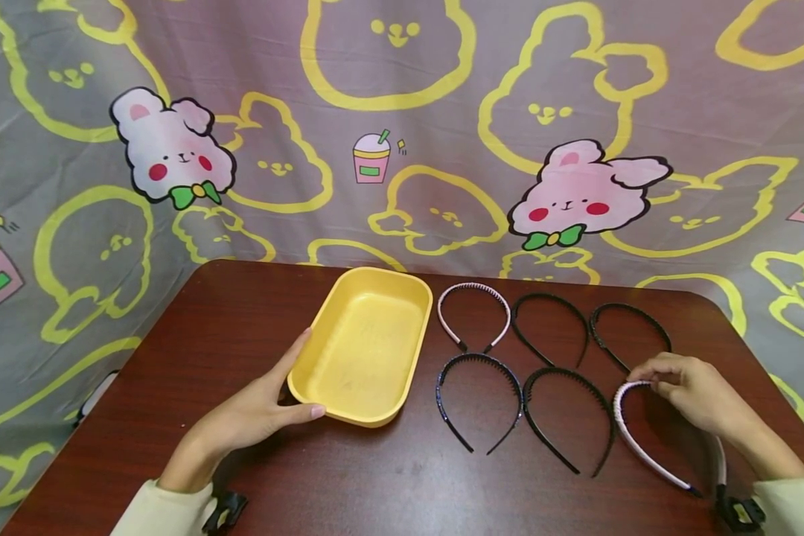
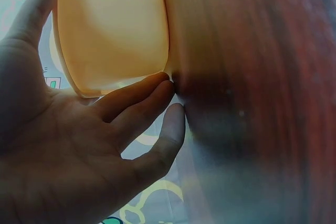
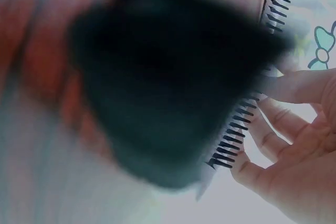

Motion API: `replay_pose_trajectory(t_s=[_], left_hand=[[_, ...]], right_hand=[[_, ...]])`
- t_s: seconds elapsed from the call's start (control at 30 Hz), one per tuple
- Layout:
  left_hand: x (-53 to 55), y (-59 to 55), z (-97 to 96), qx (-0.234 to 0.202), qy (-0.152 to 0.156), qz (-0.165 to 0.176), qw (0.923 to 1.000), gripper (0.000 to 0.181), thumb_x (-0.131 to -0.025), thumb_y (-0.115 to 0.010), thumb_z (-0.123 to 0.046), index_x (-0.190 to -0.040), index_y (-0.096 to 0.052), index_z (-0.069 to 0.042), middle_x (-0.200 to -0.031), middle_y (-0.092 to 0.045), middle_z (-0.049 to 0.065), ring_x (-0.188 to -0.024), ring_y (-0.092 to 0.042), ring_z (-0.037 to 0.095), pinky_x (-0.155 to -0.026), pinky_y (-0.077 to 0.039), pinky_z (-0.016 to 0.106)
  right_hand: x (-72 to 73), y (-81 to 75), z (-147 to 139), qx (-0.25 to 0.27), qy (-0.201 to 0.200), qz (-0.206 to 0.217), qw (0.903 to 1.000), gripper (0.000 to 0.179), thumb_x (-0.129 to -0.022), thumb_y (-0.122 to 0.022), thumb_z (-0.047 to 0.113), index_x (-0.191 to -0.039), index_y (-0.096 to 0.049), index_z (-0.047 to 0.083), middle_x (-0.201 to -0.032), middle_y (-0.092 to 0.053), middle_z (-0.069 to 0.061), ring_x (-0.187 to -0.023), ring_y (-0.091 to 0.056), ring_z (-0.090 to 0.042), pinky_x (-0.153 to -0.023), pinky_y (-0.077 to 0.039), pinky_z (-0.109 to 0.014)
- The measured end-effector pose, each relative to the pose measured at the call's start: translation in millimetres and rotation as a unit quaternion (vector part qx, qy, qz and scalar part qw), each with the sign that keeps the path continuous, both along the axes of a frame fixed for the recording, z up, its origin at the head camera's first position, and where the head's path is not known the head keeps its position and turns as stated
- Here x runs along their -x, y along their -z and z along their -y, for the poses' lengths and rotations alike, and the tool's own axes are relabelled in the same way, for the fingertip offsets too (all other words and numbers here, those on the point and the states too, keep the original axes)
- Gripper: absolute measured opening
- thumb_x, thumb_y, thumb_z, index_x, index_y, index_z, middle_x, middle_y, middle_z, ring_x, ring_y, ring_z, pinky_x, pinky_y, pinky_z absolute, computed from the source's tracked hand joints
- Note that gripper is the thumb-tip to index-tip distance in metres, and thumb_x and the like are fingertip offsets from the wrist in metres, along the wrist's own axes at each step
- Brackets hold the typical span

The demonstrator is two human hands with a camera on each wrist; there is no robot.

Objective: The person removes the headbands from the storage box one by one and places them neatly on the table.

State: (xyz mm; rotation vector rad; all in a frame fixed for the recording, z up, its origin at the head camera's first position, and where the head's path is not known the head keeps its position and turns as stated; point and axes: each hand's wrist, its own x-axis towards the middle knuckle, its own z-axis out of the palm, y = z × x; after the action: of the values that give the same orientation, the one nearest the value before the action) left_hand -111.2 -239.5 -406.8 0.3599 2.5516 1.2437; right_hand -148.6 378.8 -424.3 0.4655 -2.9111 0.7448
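Note:
A yellow plastic basin (image 1: 358, 357) sits left of centre on the table. My left hand (image 1: 251, 406) grips its near left corner, thumb at the near rim and fingers along the left side. In the left wrist view, the fingers (image 2: 144, 103) lie against the basin wall. My right hand (image 1: 700, 391) pinches a pale pink headband (image 1: 646, 452) by the top of its arch, at the front right. Its black comb teeth (image 3: 231, 148) show beside the fingers in the right wrist view, where a blurred dark shape (image 3: 173, 87) hides much of the scene.
Between basin and right hand lie other headbands in two rows. Behind are a pink one (image 1: 440, 309), a plain black one (image 1: 517, 327) and another dark one (image 1: 596, 331); in front, a blue-speckled one (image 1: 440, 398) and a black one (image 1: 610, 424). A patterned curtain (image 1: 402, 216) hangs behind the table.

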Motion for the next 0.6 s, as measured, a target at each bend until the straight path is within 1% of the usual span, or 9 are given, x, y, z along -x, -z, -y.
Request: replay_pose_trajectory(t_s=[0.1, 0.4, 0.6], left_hand=[[-0.4, 0.4, 0.1, 0.001, 0.0, -0.002, 1.0, 0.114, -0.091, -0.081, -0.045, -0.17, -0.001, -0.03, -0.177, -0.012, 0.01, -0.156, -0.025, 0.041, -0.121, -0.024, 0.066], [-0.7, -0.1, -0.1, -0.002, -0.001, 0.002, 1.0, 0.114, -0.091, -0.081, -0.046, -0.17, -0.001, -0.029, -0.177, -0.01, 0.009, -0.158, -0.021, 0.041, -0.122, -0.022, 0.067], [-1.4, 0.1, 0.3, 0.002, -0.002, 0.002, 1.0, 0.114, -0.091, -0.081, -0.047, -0.17, -0.001, -0.03, -0.177, -0.012, 0.008, -0.157, -0.024, 0.038, -0.121, -0.024, 0.064]], right_hand=[[0.2, 0.7, -0.1, -0.001, 0.0, -0.001, 1.0, 0.04, -0.079, -0.069, -0.02, -0.087, -0.078, 0.018, -0.089, -0.069, 0.016, -0.086, -0.053, 0.014, -0.07, -0.042, -0.007], [0.5, 2.9, 0.2, -0.003, 0.006, -0.005, 1.0, 0.041, -0.078, -0.069, -0.02, -0.087, -0.079, 0.018, -0.089, -0.069, 0.015, -0.086, -0.052, 0.016, -0.07, -0.043, -0.007], [0.3, 5.5, 0.9, 0.001, 0.005, -0.009, 1.0, 0.04, -0.077, -0.068, -0.021, -0.086, -0.079, 0.017, -0.088, -0.068, 0.017, -0.085, -0.052, 0.016, -0.07, -0.043, -0.007]])
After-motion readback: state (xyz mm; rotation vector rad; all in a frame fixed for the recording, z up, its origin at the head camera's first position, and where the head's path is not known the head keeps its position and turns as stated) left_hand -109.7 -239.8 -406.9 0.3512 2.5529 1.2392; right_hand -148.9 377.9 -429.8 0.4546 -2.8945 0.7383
